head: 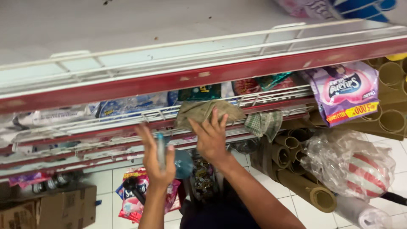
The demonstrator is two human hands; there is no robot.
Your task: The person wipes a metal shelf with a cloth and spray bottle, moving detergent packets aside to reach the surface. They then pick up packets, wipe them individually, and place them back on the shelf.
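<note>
Head view: right hand fingers spread flat on a drab cloth draped over the wire shelf rail, pressing, not gripping. Cloth sits directly above and ahead of it. Left hand lower, curled around a slim upright bottle. Right is nearer.

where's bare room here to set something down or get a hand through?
Free: the pale top shelf behind its white wire rail, bare up to the pink and blue packs at far right. Crowded: lower wire racks, where the right hand presses an olive cloth; the left hand holds a slim tube. Floor tiles are hemmed by brown cardboard tubes.
</note>
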